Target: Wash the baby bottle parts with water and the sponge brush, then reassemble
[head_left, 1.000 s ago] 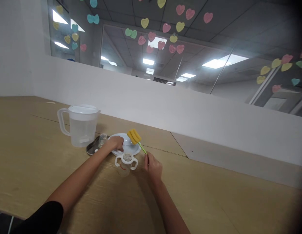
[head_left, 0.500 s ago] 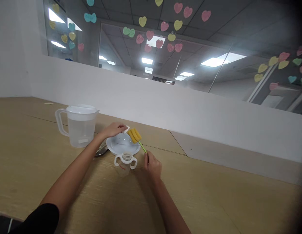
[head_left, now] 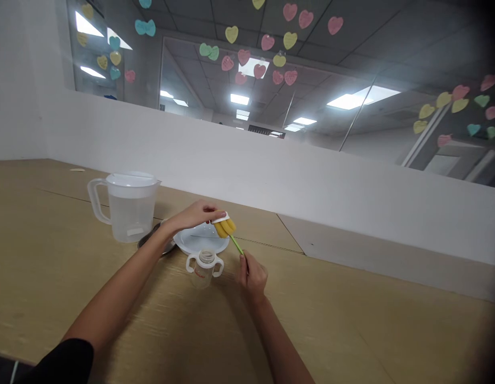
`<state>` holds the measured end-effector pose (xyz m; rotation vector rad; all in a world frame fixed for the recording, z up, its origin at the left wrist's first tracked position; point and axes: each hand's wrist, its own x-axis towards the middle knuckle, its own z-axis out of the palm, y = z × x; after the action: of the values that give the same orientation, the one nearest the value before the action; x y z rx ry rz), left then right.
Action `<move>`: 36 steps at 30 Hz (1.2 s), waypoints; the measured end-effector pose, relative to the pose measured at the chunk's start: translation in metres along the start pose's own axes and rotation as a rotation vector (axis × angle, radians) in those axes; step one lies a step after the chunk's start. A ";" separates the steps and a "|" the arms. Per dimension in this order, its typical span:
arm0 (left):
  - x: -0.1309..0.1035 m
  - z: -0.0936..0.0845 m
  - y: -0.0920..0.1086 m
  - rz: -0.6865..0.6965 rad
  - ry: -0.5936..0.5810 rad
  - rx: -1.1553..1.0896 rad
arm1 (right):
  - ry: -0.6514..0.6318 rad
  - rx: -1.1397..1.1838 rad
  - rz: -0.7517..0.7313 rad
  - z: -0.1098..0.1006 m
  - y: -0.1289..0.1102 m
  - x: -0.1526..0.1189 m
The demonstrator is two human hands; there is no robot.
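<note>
Above the bowl's right side, my left hand [head_left: 205,212] pinches a small flat white piece [head_left: 220,218], its exact kind unclear. The piece rests against the yellow sponge head of a bottle brush [head_left: 225,229]. My right hand [head_left: 253,272] is closed round the brush's thin green handle, tilting the head up and to the left. Below them a white bowl [head_left: 183,241] sits on the table. In front of it stands a clear baby bottle [head_left: 202,274] with two white handles and an uncovered threaded neck.
To the left stands a clear plastic pitcher [head_left: 131,213] with a white lid. A dark metal dish [head_left: 145,244] lies partly behind my left forearm. The wooden table [head_left: 351,320] meets a white wall [head_left: 231,160] at the back.
My left hand has moved right, bringing the white piece onto the brush's sponge head. My right hand still holds the brush, slightly lower.
</note>
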<state>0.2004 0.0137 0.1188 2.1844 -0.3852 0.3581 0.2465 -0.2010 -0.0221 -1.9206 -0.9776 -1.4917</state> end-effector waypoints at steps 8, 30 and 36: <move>-0.016 -0.005 0.017 0.150 0.045 0.046 | -0.110 0.045 0.111 0.000 -0.006 0.001; -0.075 -0.011 -0.159 -0.262 0.481 0.526 | -0.229 -0.066 0.173 0.010 -0.004 0.000; -0.078 -0.008 -0.174 -0.343 0.339 0.496 | -0.232 -0.065 0.152 0.012 -0.003 -0.001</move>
<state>0.1974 0.1323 -0.0306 2.5455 0.2970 0.6705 0.2509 -0.1899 -0.0262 -2.1991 -0.8655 -1.2501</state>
